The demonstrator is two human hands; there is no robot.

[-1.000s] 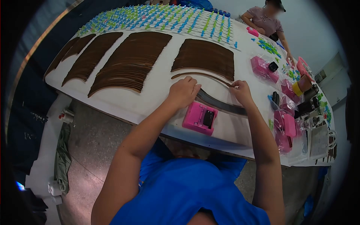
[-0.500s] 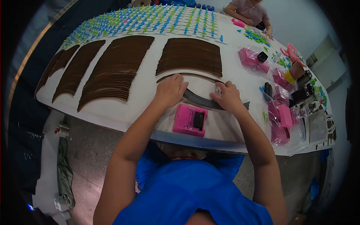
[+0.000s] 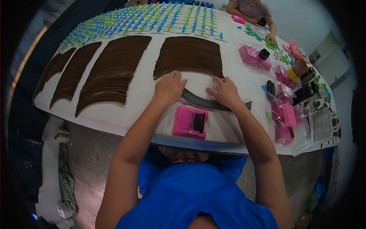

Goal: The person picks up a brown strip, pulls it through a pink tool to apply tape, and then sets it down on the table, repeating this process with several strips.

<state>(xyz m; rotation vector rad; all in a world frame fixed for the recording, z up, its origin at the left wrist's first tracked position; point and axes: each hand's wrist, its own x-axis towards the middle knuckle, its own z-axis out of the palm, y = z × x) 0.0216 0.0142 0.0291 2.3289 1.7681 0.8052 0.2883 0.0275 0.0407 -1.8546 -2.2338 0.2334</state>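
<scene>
Grey curved strip [image 3: 204,102] touches left hand [image 3: 167,89]; passes beneath right hand [image 3: 225,93].

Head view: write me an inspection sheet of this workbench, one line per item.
Surface: white table, laden across most of its top.
Job's things: dark curved strip lying flat under both hands; fanned stacks of brown curved strips behind it.
Clutter: pink box in front of the strip; rows of blue and green small parts at the far side; pink bags at the right.
Hands: left hand on the strip's left end, right hand on its middle; grip hidden.
Cables: a white cord seems to loop at the right edge.
Surroundings: grey floor; another person at the far end.
</scene>
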